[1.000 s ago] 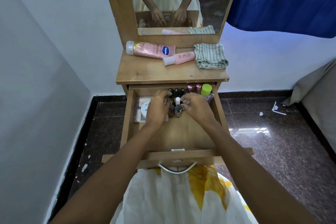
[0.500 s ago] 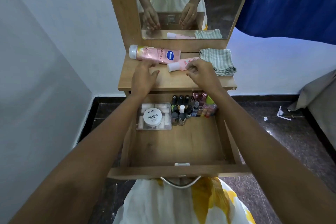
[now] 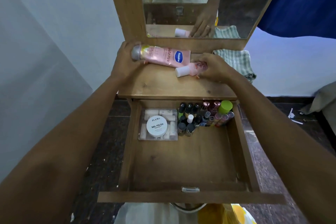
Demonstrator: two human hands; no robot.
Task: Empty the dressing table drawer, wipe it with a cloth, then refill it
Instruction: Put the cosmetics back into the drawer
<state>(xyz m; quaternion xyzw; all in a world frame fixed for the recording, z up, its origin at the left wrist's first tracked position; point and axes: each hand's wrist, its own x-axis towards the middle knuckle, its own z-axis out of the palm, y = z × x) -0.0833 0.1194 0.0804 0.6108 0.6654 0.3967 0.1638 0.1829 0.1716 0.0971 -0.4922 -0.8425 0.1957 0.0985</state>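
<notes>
The wooden drawer (image 3: 183,165) is pulled out below the dressing table top (image 3: 163,85). At its back sit a clear box with a white nail polish tub (image 3: 156,126), several small nail polish bottles (image 3: 190,120) and a green-capped bottle (image 3: 225,107). On the table top my left hand (image 3: 125,60) grips the cap end of a large pink Vaseline tube (image 3: 163,56). My right hand (image 3: 212,67) holds a smaller pink tube (image 3: 185,71) with a white cap. A folded green striped cloth (image 3: 236,62) lies at the top's right.
A mirror (image 3: 190,2) in a wooden frame rises behind the table top. A white wall stands on the left, a blue curtain (image 3: 305,2) hangs at upper right. Dark tiled floor (image 3: 283,151) surrounds the table, with scraps of paper on the right.
Both hands left the bottles in the drawer and rose to the table top. The left now grips the large tube's cap end, the right holds the small tube.
</notes>
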